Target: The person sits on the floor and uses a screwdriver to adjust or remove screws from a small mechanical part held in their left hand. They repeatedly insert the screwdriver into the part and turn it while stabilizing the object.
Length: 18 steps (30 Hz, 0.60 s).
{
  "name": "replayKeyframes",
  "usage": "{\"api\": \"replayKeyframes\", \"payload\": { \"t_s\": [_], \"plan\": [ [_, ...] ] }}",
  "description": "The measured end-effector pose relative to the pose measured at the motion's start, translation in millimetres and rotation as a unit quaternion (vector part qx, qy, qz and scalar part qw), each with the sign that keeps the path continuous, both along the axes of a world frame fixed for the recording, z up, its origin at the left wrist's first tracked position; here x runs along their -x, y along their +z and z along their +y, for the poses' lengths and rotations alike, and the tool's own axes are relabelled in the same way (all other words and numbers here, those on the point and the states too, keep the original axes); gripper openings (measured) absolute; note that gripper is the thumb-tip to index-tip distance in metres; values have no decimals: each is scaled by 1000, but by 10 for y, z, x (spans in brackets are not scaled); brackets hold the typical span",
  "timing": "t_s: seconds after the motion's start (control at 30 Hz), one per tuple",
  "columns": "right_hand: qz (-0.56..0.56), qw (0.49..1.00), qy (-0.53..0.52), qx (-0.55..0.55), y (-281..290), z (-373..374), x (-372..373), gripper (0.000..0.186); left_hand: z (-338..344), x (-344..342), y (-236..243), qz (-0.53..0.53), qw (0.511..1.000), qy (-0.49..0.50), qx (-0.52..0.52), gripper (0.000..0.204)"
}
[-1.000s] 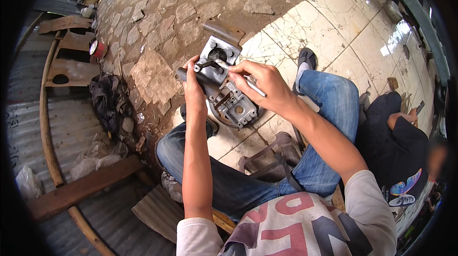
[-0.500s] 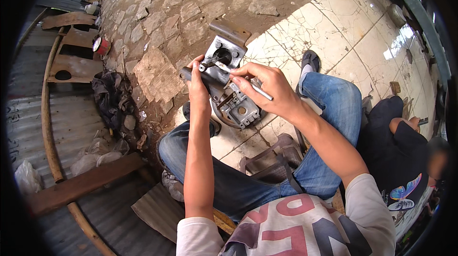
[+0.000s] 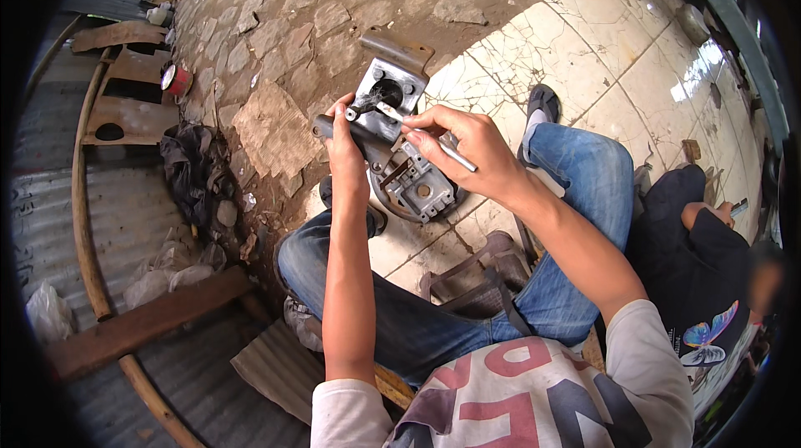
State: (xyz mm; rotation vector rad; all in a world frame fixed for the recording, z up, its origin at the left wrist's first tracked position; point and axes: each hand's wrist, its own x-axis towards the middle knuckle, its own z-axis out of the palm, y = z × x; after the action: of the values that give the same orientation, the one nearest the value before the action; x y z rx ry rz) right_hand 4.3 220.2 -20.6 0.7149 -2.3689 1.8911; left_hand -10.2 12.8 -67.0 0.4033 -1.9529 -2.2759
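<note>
In front of me is a grey metal machine part (image 3: 421,185) with a cast, slotted body. Above that body sits a bolted plate (image 3: 406,85) with a dark round hole, and a dark metal tube (image 3: 360,138) crosses beside it. My left hand (image 3: 344,148) is closed around the assembly at the tube's left end. My right hand (image 3: 467,143) pinches a thin silver rod-like tool (image 3: 459,156). Its pale tip reaches to the edge of the hole; whether it touches the metal I cannot tell.
A low dark seat (image 3: 480,281) stands between my legs. Another person in dark clothes (image 3: 688,239) sits close on my right. Dark cloth (image 3: 196,173), a red tin (image 3: 177,81) and corrugated metal sheets (image 3: 50,223) are on the left. Cracked pale tiles (image 3: 584,47) meet stone paving.
The machine part has shifted very slightly, its upper end a little to the left. The tool's tip stays at the hole, and both hands keep their hold.
</note>
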Motion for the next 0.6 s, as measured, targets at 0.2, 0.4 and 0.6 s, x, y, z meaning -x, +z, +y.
{"api": "replayKeyframes", "payload": {
  "t_s": [0.2,0.4,0.6],
  "plan": [
    [-31,999,10,33,17,-30,-5,19,-41,-20,-10,-19,1000,3,-16,44],
    [-47,997,-8,57,-66,15,54,17,-42,0,5,-19,1000,7,-23,46],
    [22,1000,-14,17,-57,-13,3,17,-93,27,-16,-6,997,13,-76,44]
  ]
}}
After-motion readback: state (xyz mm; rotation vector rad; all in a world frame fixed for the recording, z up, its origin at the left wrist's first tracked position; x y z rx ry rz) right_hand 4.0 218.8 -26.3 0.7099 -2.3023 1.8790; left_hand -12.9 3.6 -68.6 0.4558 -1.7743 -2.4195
